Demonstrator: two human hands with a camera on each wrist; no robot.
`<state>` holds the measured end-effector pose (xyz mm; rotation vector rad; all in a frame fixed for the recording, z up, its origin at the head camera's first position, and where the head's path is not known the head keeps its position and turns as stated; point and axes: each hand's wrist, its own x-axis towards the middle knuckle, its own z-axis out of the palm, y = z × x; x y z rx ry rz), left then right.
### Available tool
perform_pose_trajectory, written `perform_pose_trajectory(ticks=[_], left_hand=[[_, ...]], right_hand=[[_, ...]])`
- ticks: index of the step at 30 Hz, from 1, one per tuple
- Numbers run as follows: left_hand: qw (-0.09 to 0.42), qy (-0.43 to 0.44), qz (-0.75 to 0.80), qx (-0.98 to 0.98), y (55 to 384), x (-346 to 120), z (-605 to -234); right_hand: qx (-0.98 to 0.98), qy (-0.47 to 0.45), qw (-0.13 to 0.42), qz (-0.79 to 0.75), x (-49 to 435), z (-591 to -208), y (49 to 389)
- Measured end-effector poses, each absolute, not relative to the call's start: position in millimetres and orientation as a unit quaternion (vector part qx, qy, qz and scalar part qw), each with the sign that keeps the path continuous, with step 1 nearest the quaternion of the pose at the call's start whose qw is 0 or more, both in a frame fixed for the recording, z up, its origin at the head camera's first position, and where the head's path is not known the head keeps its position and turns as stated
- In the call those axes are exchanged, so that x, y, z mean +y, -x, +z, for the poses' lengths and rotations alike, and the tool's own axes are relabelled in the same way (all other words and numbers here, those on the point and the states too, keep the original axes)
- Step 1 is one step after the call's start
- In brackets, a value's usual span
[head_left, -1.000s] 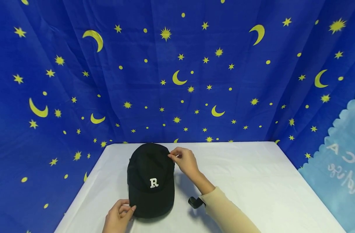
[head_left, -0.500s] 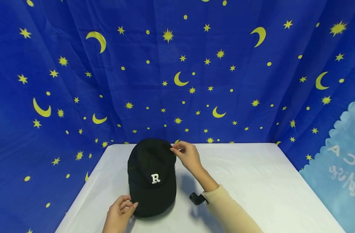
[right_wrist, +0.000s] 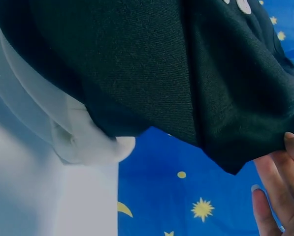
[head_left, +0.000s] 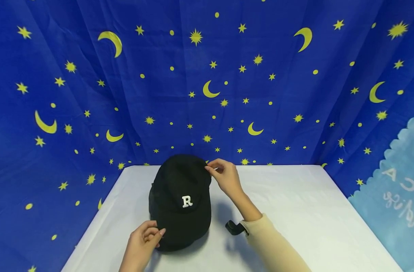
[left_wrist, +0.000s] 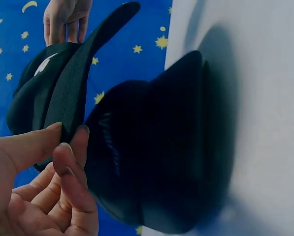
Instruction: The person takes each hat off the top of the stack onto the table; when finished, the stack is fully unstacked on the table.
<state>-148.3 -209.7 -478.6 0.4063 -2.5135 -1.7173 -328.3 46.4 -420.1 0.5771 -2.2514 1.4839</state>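
Note:
A black baseball cap (head_left: pixel 179 181) with a white letter R on its front is held up over the table, brim towards me. My left hand (head_left: pixel 143 240) pinches the left edge of the brim between thumb and fingers. At the far right, my right hand (head_left: pixel 225 177) pinches the rim of the crown. Beneath the held cap, the left wrist view shows a second dark cap (left_wrist: pixel 171 142) with pale lettering, lying on the table. A white cap (right_wrist: pixel 82 135) shows under the black one in the right wrist view. Both lower caps are hidden in the head view.
The table (head_left: pixel 285 204) has a white cover. Behind it hangs a blue curtain (head_left: pixel 166 90) with yellow moons and stars. A light blue scalloped cloth (head_left: pixel 400 181) with lettering hangs at the right. A small black camera (head_left: pixel 234 227) juts from my right wrist.
Both hands have lifted the black cap and shifted it slightly away and to the right. Their pinches on brim and crown stay the same.

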Motion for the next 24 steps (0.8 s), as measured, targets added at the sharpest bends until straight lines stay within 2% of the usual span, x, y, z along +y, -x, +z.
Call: perform_pose_trajectory(ticks=[12, 24], left_hand=[[0.054, -0.072, -0.584, -0.807, 157, -188, -472], [0.006, -0.058, -0.622, -0.781, 162, -176, -467]], right_hand=[[-0.778, -0.19, 0.201, 0.565, 70, -408, 331], [-0.777, -0.169, 0.206, 0.571, 88, -407, 333]])
